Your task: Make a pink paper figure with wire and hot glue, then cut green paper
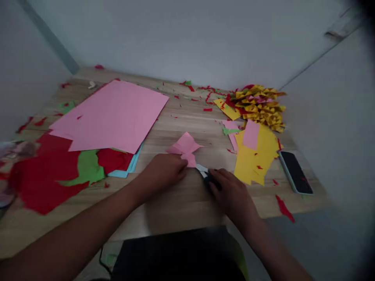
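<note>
Left hand: my left hand (171,169) is pinched on the near end of the pink cutout (185,145), fingers curled and knuckles up.
Right hand: my right hand (231,189) is wrapped round the dark handles of the scissors (202,169).
Pink cutout: thin, creased paper with pointed lobes spreading at its far end and a narrower part near me; it sits over the middle of the tabletop (187,203).
Scissors: smooth, pale blades angled away from me, tips at the cutout's lower right edge; I cannot tell whether they bite into it.
Tabletop: pale, wood-grained, with streaks running across.
Left side: a broad, flat pink sheet (117,117) with straight edges overlaps ragged red paper (52,181), a curvy green scrap (91,166) and neat-edged blue paper (130,166).
Right side: flat yellow paper (254,166) lies under a small pink rectangle (251,134); behind it is a crumpled, many-pointed yellow bundle (259,105).
Phone: a dark, glossy slab, the phone (295,173) lies near the right edge in a pale, round-cornered case.
Scraps: slim red slivers (284,208) and tiny bits dot the wood.
</note>
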Demonstrator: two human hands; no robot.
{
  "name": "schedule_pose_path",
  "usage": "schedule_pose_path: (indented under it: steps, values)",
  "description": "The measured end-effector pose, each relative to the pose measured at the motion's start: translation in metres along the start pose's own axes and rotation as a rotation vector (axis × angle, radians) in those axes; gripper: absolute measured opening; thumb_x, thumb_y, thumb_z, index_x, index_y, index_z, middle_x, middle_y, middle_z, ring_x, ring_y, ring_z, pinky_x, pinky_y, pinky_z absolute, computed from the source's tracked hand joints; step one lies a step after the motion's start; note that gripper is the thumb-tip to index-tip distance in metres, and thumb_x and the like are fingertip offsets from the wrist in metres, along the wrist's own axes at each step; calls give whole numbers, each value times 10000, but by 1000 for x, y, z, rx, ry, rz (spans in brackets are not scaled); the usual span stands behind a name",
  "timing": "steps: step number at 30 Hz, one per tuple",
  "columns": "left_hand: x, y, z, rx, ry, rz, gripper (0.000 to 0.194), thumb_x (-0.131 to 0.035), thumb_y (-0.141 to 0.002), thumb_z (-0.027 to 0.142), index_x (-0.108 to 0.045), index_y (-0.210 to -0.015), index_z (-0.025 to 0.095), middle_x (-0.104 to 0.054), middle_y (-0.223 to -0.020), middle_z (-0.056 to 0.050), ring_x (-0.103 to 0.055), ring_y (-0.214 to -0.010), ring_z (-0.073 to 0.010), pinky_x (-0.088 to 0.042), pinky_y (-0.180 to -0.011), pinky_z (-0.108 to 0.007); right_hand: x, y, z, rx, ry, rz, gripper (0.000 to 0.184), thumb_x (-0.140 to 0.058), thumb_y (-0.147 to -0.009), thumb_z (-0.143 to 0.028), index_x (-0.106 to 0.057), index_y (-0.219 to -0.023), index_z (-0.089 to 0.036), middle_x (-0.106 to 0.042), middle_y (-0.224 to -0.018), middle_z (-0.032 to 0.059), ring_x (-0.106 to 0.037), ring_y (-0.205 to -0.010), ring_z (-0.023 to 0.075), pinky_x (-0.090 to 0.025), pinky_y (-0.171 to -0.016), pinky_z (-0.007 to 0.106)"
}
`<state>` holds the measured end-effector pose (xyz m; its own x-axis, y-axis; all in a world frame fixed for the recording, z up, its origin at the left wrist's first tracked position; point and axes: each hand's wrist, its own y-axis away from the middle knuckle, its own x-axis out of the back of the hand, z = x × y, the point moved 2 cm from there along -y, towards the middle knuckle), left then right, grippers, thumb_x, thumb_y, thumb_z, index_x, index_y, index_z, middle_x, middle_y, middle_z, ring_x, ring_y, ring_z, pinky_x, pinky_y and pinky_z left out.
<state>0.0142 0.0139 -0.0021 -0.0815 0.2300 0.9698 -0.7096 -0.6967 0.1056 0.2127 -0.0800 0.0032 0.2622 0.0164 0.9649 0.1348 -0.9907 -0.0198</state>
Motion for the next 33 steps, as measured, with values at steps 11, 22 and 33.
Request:
schedule_pose_path:
  steps: [11,22,33]
  values:
    - [-6,2,0,56,53,79,220,-474,-902,306,-613,-769,200,-715,-816,-42,-650,-728,-213,-244,-562,-313,-5,-10,-7,-60,-35,-26,381,-553,-933,-154,-618,-1307,-115,-686,-1164,135,-647,-1075,310,-533,-965,457]
    - [-5,6,-1,126,123,122,232,-472,-885,301,-550,-692,200,-692,-768,-33,-605,-684,-194,-173,-559,-308,12,14,27,-75,-228,-130,384,-539,-904,-198,-552,-1287,-178,-603,-1172,115,-604,-1100,272,-500,-990,469]
    - [-1,10,-9,126,587,427,230,-532,-838,247,-456,-628,188,-435,-567,37,-373,-533,-112,-215,-559,-283,2,4,21,-2,-111,-46,485,-623,-878,-309,-585,-1328,-134,-600,-1153,147,-593,-1073,295,-520,-972,477]
